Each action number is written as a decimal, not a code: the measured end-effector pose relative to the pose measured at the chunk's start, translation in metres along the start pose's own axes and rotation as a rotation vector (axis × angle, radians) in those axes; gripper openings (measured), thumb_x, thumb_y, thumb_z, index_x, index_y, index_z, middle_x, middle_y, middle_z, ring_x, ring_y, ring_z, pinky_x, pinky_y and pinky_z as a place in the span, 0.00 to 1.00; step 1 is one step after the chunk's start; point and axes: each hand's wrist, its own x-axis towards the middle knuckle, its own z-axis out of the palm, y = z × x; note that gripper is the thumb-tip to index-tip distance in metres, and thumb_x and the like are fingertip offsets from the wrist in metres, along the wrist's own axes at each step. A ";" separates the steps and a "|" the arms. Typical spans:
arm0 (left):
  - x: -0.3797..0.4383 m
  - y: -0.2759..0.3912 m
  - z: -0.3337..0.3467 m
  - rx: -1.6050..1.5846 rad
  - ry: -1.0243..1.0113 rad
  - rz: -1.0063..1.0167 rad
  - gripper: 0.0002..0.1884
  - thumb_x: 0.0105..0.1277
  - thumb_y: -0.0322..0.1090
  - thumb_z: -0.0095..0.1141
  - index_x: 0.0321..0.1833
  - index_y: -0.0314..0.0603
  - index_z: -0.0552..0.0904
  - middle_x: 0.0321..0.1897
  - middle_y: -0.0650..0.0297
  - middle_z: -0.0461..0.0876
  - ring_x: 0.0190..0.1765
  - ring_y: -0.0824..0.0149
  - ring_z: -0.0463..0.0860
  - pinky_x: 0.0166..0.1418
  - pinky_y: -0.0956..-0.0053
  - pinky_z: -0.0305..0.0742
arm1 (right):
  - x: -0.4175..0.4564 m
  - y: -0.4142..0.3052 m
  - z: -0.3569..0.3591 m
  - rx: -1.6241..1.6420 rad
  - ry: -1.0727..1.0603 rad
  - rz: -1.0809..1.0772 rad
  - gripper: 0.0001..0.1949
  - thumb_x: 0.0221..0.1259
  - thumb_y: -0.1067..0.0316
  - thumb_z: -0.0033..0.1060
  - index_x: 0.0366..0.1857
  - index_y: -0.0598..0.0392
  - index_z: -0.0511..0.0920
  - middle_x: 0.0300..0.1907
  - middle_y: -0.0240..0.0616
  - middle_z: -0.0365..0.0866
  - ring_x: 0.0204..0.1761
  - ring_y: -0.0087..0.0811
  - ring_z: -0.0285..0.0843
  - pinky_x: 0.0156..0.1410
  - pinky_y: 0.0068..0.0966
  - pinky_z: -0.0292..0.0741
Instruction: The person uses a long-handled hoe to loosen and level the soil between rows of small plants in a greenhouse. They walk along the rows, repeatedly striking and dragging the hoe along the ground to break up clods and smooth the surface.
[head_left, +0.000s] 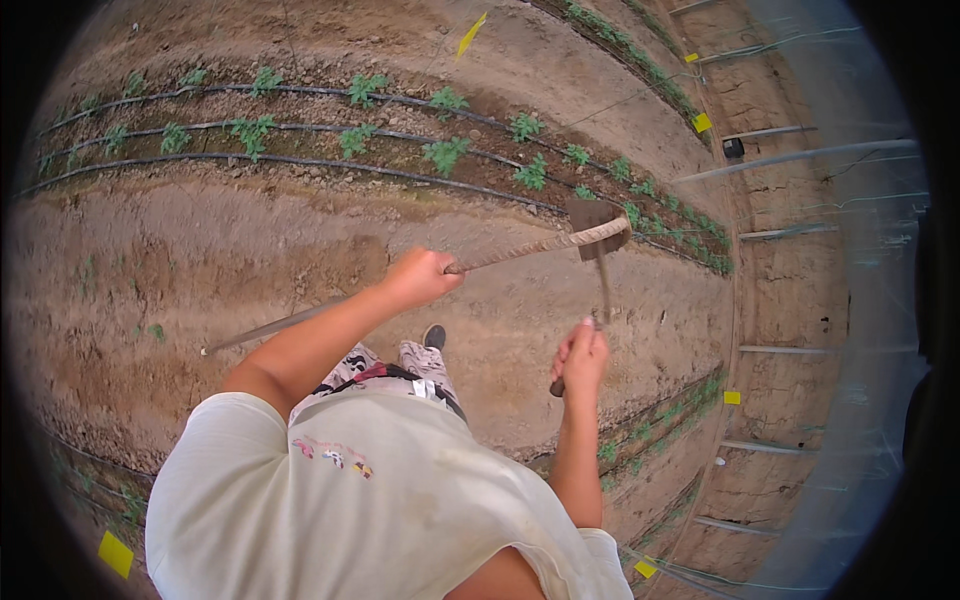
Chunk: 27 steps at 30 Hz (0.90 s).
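Note:
My left hand (424, 277) is closed around a hoe, where its ribbed, curved metal neck (532, 250) begins. The hoe's handle (274, 328) runs back behind my left forearm, down to the left. At the neck's far end is the flat brown hoe blade (589, 217), raised before me at the right. My right hand (581, 356) grips a slim hand tool by its dark handle (557, 387). The thin, blurred shaft (604, 289) of that tool points up to the lower edge of the hoe blade. Whether the two touch, I cannot tell.
Beyond the hoe runs a bed of young green plants (446, 155) with black drip lines (300, 159). I stand on a bare soil path (510, 330); one dark shoe (434, 337) shows. Yellow cards (471, 35) hang about. A soil wall with pale poles (787, 349) and plastic sheeting rises at right.

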 end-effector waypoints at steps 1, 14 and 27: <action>-0.003 0.004 -0.002 0.005 -0.033 -0.023 0.15 0.55 0.46 0.58 0.29 0.39 0.82 0.20 0.48 0.78 0.25 0.50 0.77 0.32 0.60 0.72 | 0.009 0.019 0.001 0.013 0.026 0.101 0.16 0.70 0.56 0.39 0.24 0.53 0.62 0.12 0.32 0.61 0.08 0.23 0.57 0.11 0.22 0.57; -0.003 0.001 0.003 0.012 -0.058 0.007 0.14 0.53 0.44 0.58 0.30 0.38 0.82 0.24 0.46 0.79 0.30 0.44 0.79 0.35 0.56 0.74 | 0.007 0.031 0.029 -0.231 0.315 -0.435 0.16 0.70 0.58 0.40 0.24 0.54 0.63 0.15 0.31 0.64 0.10 0.21 0.60 0.14 0.21 0.60; 0.000 -0.004 -0.002 0.036 0.032 0.004 0.13 0.55 0.40 0.57 0.27 0.35 0.80 0.17 0.47 0.76 0.21 0.51 0.76 0.28 0.62 0.71 | -0.033 0.035 -0.010 0.116 0.072 0.197 0.18 0.70 0.55 0.38 0.23 0.55 0.62 0.12 0.33 0.62 0.08 0.24 0.58 0.11 0.24 0.58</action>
